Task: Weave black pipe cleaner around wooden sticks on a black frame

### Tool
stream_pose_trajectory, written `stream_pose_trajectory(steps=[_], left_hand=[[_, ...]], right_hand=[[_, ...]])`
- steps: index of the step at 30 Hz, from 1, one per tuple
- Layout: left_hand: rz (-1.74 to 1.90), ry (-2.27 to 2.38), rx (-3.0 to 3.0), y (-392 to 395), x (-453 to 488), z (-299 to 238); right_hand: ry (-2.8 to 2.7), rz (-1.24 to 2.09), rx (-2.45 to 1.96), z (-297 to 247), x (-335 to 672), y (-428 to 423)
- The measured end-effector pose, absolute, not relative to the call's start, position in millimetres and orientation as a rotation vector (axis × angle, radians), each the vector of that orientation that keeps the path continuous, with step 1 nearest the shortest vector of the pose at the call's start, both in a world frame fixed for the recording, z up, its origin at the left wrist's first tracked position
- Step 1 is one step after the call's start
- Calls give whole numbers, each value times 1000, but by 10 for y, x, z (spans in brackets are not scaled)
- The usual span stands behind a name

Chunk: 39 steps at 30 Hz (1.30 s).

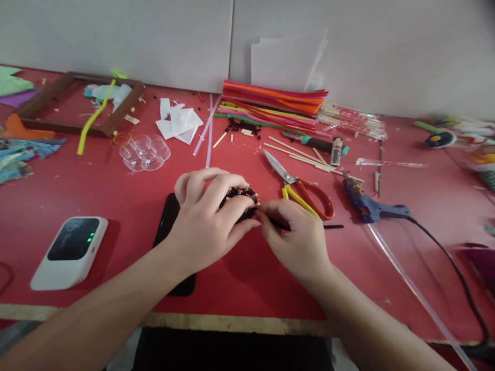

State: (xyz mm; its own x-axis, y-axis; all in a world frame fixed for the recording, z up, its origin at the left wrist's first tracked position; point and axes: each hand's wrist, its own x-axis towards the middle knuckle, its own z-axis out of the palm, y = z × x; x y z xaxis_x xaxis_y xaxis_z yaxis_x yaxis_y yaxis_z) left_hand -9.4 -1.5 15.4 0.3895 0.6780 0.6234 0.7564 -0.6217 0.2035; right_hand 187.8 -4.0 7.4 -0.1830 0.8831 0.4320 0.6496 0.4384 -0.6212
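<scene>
My left hand [211, 216] is curled around a small black round piece [242, 195] with short pale wooden stick ends poking out along its edge. The fingers cover much of it. At its right side, my right hand [294, 234] pinches a thin black strip, probably a pipe cleaner [333, 226], whose free end sticks out past the hand. Thumb and fingertip meet close to the piece's edge, so the exact joint is hidden. Beyond my right hand lie scissors [288, 178] with red and yellow handles. Partly under my left arm rests a black phone [170, 211].
A blue glue gun [371, 206] with a clear glue stick and cord lies right. Bundled coloured pipe cleaners [270, 100], wooden sticks [301, 157] and pliers [320, 143] are behind. Left are a white device [69, 252], clear plastic dish [145, 153] and brown frame [112, 116].
</scene>
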Motion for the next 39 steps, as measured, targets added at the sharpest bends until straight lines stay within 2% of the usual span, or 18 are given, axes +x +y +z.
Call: stream_pose_trajectory(steps=[9,16,23,29,34,39], left_hand=[[-993,-1277,-2659,31,-114,160],[-955,-1285,-2759,37,-158,160],[-1029,-1291,-2925,18,-138,131],[-1168,-1175,-2943,71,-156,105],[-1188,-1023,-3035,108,-197,162],[-1141,-1077,-2929,141,-252,208]], right_hand=[[-1951,422,-1191,166,1907,-42],[-2070,758,-1162,282,1979,-72],[-2010,444,-1054,250,2068,32],[-2205,311,-923,244,2147,119],[-2274,235,-912,204,2149,123],[-2260,204,-873,177,2102,119]])
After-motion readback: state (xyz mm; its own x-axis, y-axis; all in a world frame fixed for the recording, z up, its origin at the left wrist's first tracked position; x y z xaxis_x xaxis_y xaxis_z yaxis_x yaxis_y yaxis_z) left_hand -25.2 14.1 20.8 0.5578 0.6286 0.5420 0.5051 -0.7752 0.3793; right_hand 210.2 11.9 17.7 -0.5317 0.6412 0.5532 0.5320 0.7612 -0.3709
